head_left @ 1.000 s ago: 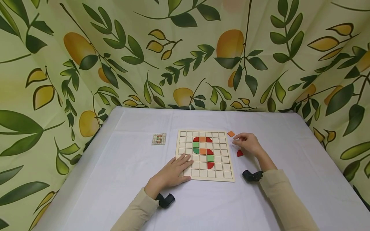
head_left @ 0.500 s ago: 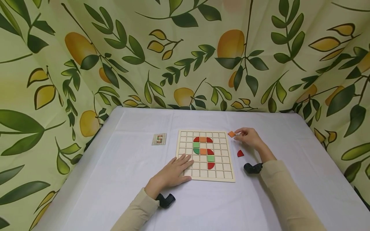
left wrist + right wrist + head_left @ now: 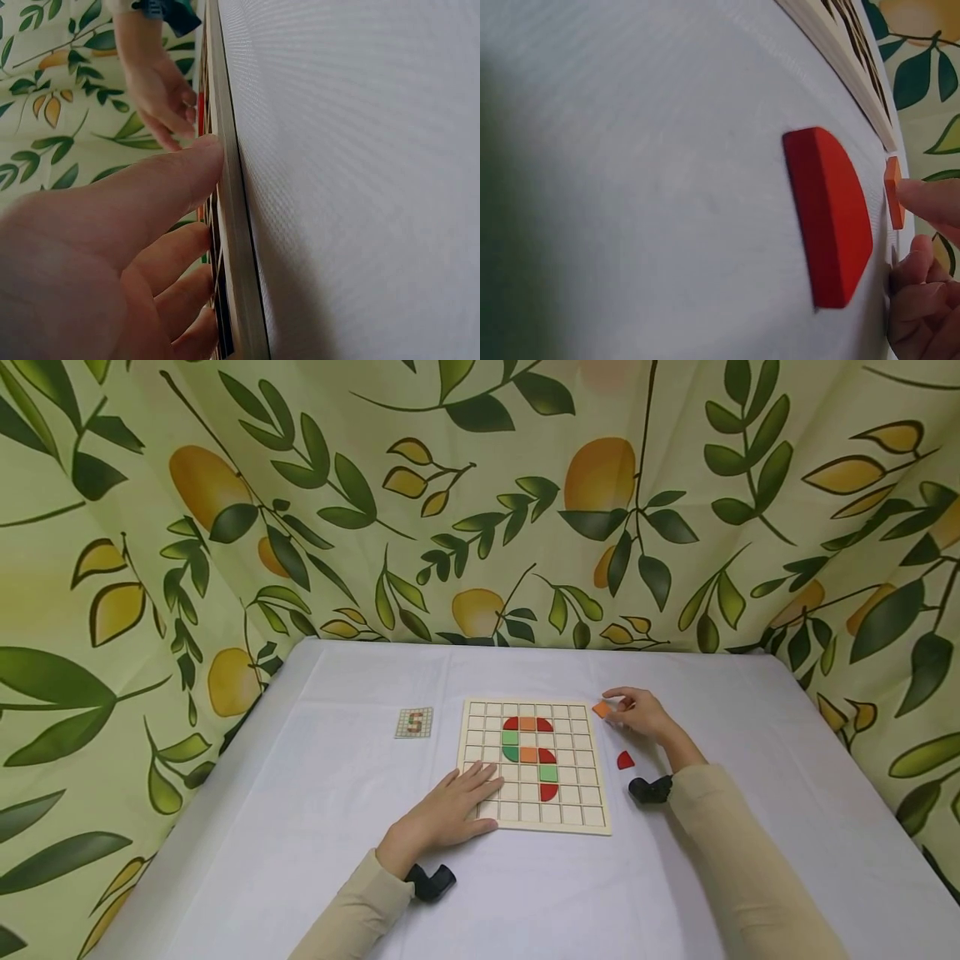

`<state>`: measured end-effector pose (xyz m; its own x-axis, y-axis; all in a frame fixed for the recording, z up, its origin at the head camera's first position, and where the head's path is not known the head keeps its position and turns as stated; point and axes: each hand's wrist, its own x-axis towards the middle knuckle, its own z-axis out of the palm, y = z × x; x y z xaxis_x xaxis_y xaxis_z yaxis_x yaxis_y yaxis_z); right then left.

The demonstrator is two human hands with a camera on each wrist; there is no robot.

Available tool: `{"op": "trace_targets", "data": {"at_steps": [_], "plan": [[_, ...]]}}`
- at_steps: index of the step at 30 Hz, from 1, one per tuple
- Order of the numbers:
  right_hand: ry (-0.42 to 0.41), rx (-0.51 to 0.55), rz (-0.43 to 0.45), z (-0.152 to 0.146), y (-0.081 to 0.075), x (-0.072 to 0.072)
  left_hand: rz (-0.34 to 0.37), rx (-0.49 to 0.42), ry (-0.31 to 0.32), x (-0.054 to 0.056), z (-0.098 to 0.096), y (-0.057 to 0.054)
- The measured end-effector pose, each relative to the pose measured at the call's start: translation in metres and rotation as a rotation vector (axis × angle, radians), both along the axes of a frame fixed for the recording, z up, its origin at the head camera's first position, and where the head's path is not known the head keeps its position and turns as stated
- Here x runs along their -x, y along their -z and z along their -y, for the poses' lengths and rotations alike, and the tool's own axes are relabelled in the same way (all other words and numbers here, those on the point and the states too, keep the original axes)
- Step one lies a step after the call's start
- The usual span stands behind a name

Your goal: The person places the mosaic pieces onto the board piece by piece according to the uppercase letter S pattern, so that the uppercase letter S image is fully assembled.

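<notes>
My left hand (image 3: 448,806) lies spread on the lower left of a square wooden grid board (image 3: 495,817); in the left wrist view its thumb (image 3: 191,169) rests at the board's edge. Red, green and orange tiles on the board form an S-like figure, including a light green square (image 3: 548,773) and a red quarter-round (image 3: 549,792). My right hand (image 3: 641,712) is at a loose orange square tile (image 3: 601,710) beyond the board's upper right corner. One fingertip meets this tile in the right wrist view, while the index finger extends above it in the head view.
A loose red quarter-round tile (image 3: 626,760) lies right of the board, below my right hand. On the left, a small card (image 3: 414,723) shows an S pattern on a grid. A white cloth (image 3: 337,777) covers the table, and a leaf-patterned curtain (image 3: 480,527) hangs behind.
My right hand has moved slightly up and in toward the orange square tile, from beside it to right at it. The left hand stays in place on the board.
</notes>
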<state>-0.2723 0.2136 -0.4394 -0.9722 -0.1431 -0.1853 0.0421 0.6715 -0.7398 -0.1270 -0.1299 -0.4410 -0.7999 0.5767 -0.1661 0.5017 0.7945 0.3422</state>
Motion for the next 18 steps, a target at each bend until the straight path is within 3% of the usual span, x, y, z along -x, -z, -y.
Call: {"op": "trace_targets", "data": {"at_steps": [18], "plan": [[0.032,-0.052,0.025,0.0021,0.0046,0.0002,0.007,-0.012,-0.003,-0.0003,0.0002,0.0004]]}}
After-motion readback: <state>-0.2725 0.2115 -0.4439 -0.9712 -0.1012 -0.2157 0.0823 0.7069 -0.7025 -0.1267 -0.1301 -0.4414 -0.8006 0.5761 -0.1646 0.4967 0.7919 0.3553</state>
